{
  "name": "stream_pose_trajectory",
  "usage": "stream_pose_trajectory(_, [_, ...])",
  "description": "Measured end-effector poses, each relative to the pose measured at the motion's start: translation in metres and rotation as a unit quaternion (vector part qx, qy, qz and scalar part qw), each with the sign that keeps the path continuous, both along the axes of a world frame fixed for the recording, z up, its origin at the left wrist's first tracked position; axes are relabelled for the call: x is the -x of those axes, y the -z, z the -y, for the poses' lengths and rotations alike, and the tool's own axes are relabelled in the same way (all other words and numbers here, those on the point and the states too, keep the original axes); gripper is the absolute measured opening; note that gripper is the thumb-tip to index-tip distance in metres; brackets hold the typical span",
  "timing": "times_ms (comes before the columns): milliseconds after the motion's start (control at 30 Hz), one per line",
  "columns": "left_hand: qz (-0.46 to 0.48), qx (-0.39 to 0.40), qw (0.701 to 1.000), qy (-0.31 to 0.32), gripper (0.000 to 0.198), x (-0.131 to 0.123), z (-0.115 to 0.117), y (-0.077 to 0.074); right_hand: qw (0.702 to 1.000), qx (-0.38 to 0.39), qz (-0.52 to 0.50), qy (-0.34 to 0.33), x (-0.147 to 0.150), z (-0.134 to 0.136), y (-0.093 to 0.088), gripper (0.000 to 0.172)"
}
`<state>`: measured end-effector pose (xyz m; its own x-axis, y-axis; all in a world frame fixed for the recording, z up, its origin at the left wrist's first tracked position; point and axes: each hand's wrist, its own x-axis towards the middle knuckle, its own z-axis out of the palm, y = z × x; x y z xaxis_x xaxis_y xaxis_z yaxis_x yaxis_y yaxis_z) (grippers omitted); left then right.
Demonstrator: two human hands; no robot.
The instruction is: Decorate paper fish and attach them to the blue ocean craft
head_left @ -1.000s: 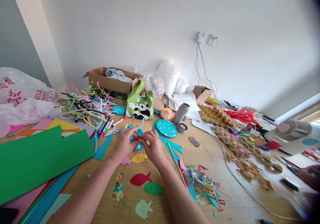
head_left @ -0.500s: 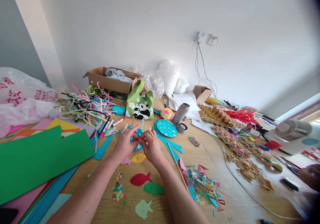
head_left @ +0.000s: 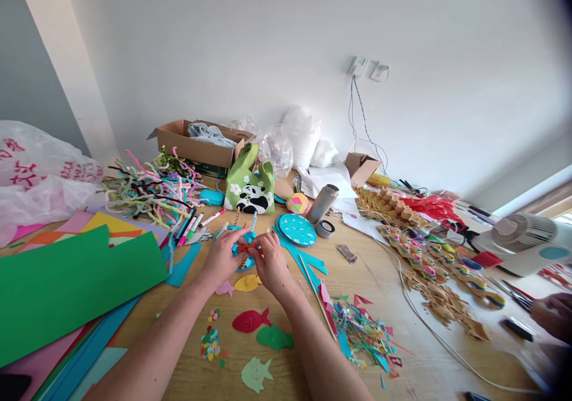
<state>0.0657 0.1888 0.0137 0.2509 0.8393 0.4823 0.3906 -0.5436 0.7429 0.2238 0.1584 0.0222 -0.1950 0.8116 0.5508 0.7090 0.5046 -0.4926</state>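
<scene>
At the table's (head_left: 322, 353) far left, a plastic bag (head_left: 40, 171) lies beyond green card (head_left: 67, 294). Next come a heap of pipe cleaners (head_left: 152, 192) and some markers (head_left: 194, 228). The left hand (head_left: 224, 256) is curled inward, thumb and fingers pinching the near end of an orange-red strip (head_left: 245, 248). That strip lies at the fingertips, directly between the two hands, above a blue disc (head_left: 250, 263) that their fingers partly cover; its full shape is hidden. Nearer the body, between the forearms, lie a red fish (head_left: 250, 321) and a green fish (head_left: 273, 336). The right hand (head_left: 273, 263) meets the left, its thumb and fingers pinching the strip's other end. Just beyond its right side is a dotted disc (head_left: 297, 230); farther right are scraps (head_left: 366, 326), painted cartons (head_left: 413, 252) and a fan (head_left: 521, 240). At the right edge, a co-worker's hand (head_left: 554, 316) shows, too dark to tell its state.
</scene>
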Motion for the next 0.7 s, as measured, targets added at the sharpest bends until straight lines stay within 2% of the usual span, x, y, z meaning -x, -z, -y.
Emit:
stream_pose_trajectory(300, [0.007, 0.0, 1.0, 0.001, 0.048, 0.0009, -0.0002, -0.0003, 1.0, 0.008, -0.024, -0.004, -0.0009, 0.0039, -0.0061, 0.006])
stream_pose_trajectory(500, [0.01, 0.006, 1.0, 0.003, 0.052, 0.0006, -0.0012, 0.0021, 0.999, 0.003, -0.042, -0.024, -0.0006, 0.0047, -0.007, 0.025])
stream_pose_trajectory(700, [0.015, 0.013, 1.0, 0.001, 0.055, -0.0003, -0.0025, 0.0059, 0.998, -0.005, -0.054, -0.024, 0.0008, 0.0037, -0.0036, 0.028])
